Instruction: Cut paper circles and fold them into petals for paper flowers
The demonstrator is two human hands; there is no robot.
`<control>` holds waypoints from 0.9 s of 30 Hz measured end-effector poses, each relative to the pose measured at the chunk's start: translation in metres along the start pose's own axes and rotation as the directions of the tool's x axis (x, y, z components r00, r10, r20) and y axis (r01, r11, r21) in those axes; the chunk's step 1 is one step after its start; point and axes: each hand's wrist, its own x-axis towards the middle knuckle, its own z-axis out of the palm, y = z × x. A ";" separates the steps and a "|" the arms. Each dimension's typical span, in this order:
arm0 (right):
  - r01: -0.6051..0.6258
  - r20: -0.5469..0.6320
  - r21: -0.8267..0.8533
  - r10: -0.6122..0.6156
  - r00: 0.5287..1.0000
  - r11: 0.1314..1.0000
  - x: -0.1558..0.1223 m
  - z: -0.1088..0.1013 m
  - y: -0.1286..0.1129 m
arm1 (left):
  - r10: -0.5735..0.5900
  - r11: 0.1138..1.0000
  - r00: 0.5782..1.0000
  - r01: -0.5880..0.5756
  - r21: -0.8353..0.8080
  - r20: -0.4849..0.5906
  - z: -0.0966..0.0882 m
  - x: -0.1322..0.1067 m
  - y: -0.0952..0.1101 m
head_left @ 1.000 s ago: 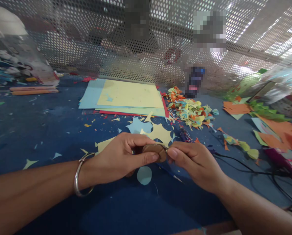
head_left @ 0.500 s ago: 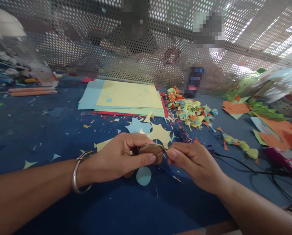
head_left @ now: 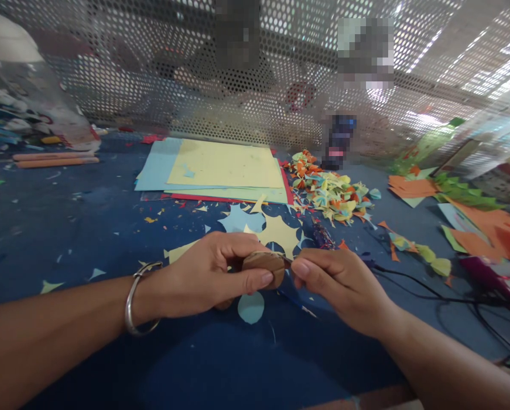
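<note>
Between the thumb and fingers of my left hand, which wears a silver bangle, is a brown rounded cardboard piece. My right hand is closed in a pinch at the right edge of that piece. A thin dark bit shows at its fingertips, too small to name. Below the hands, a light blue paper circle lies on the blue tabletop. A blue pen-like tool with a pale tip lies beside it, partly hidden by the hands.
Behind my hands lie cut yellow paper scraps and stacked coloured sheets. Folded paper pieces are heaped right of the stack. Black cables run along the right. A clear bottle stands far left, before a perforated metal screen.
The brown cardboard piece has turned slightly in my left hand, its face showing a little more. Both hands stay almost in the same place.
</note>
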 end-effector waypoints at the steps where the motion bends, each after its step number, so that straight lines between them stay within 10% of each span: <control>1: 0.005 0.001 0.001 -0.005 1.000 1.000 0.000 0.000 0.000 | 0.002 1.000 1.000 -0.002 -0.005 0.006 0.000 0.000 0.000; 27: -0.075 -0.083 0.164 0.089 0.993 0.984 0.005 0.004 0.012 | -0.198 0.980 0.980 0.198 -0.030 -0.003 0.000 0.006 0.000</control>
